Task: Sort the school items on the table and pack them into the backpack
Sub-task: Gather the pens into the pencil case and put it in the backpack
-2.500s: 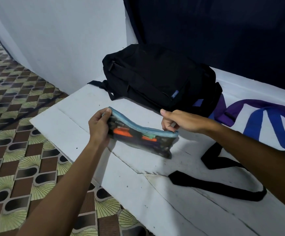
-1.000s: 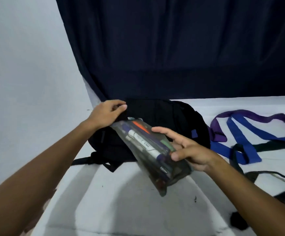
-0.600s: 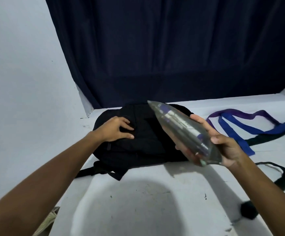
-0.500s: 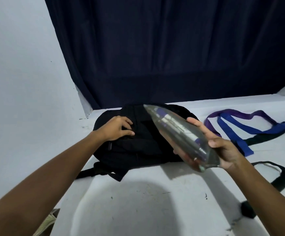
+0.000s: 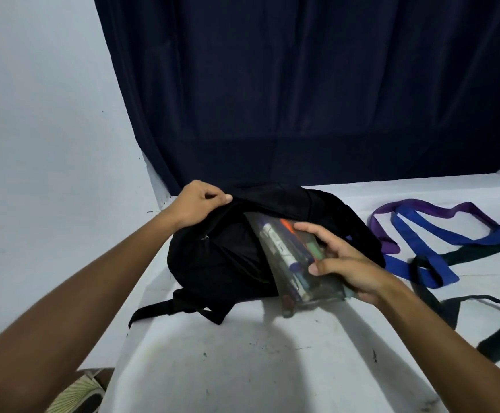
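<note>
Sliding into the black backpack (image 5: 213,263) we see the clear pencil pouch (image 5: 290,257), top end under the flap, lower end on the white table (image 5: 242,368). Right hand (image 5: 347,263) grips the pouch, fingers curled over the markers inside; left hand (image 5: 198,204) pinches the flap edge, lifted. Blue, purple and black straps (image 5: 421,231) lie right of the bag, dark curtain (image 5: 302,84) behind.

Both forearms are bare to the frame edge, and the hands (image 5: 272,234) wear nothing.
</note>
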A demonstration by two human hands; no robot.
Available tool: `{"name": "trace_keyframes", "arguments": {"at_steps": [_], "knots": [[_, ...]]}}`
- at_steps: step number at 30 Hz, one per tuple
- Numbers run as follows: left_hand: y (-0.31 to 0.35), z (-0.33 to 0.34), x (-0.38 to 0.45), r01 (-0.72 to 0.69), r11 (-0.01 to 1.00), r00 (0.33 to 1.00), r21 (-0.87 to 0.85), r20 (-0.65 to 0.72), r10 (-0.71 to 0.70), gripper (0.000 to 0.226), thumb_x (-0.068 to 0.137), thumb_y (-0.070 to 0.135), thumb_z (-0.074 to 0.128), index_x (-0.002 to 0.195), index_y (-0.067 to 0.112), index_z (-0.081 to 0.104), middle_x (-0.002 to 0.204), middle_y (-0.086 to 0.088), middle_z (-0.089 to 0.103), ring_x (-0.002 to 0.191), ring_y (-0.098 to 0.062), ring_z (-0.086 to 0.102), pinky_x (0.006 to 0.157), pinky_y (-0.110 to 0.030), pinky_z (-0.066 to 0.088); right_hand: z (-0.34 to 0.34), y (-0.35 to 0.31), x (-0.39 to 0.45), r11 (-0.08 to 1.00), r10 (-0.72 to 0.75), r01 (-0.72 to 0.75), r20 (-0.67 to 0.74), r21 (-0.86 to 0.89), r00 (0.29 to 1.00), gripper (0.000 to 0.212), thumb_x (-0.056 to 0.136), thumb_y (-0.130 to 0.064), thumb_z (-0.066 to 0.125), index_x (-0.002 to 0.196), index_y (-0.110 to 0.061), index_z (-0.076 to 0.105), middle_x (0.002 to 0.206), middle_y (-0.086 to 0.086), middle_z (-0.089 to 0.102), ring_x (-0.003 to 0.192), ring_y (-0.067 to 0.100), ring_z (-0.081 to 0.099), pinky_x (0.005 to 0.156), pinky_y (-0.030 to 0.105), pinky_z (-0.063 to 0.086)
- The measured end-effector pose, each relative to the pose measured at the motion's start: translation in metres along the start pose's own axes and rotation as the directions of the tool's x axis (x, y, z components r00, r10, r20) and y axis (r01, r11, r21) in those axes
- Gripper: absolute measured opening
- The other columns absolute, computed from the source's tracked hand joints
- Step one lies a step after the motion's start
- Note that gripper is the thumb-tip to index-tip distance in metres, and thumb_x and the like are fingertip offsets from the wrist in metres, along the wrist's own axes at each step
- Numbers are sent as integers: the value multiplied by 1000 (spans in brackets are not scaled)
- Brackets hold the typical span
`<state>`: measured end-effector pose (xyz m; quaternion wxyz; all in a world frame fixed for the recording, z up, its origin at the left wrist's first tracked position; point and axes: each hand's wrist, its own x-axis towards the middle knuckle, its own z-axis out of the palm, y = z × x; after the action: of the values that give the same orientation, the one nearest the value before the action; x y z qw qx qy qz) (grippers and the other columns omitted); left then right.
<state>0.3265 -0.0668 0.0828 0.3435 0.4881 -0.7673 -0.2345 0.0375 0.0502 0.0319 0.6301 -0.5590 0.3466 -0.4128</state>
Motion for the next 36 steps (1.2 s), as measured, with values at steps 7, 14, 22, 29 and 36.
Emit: {"name": "trace_keyframes", "arguments": {"at_steps": [7,14,22,29,36], "knots": [[-3,29,-26,-478,763,852,436,20,523,48,74,59,68,100,18,65,99,6,58,91,-15,53,80,-31,48,-7,-8,-3,996,-84,83,-48,-8,995,77,64,4,66,132,-30,54,126,18,59,98,26,61,75,32,57],[-2,31,-14,-418,830,895,369,8,447,45,77,50,71,102,13,75,91,0,69,79,-9,62,74,-31,53,-3,-14,-6,999,-37,36,-61,-13,997,79,66,2,65,133,-37,52,124,20,62,97,30,63,74,35,58],[25,0,16,-284,937,959,202,66,276,15,81,27,77,89,15,78,84,4,74,78,-4,66,72,-20,50,51,-24,21,1000,-5,5,-112,4,994,53,82,5,65,125,-25,58,103,12,69,85,23,69,73,32,59],[33,-21,36,-192,975,980,107,-35,197,19,85,29,74,73,14,73,62,-14,63,53,-10,50,53,-24,40,70,-34,87,995,0,-24,-237,-97,972,54,83,-2,68,130,-26,56,120,5,64,98,17,68,76,24,56],[39,-30,41,-181,979,982,96,-44,186,27,88,25,71,72,4,68,51,-11,52,42,-9,44,43,-17,36,56,-21,152,945,-17,-50,-200,-325,980,92,64,-16,89,143,-15,42,133,2,57,118,14,56,102,28,45]]}}
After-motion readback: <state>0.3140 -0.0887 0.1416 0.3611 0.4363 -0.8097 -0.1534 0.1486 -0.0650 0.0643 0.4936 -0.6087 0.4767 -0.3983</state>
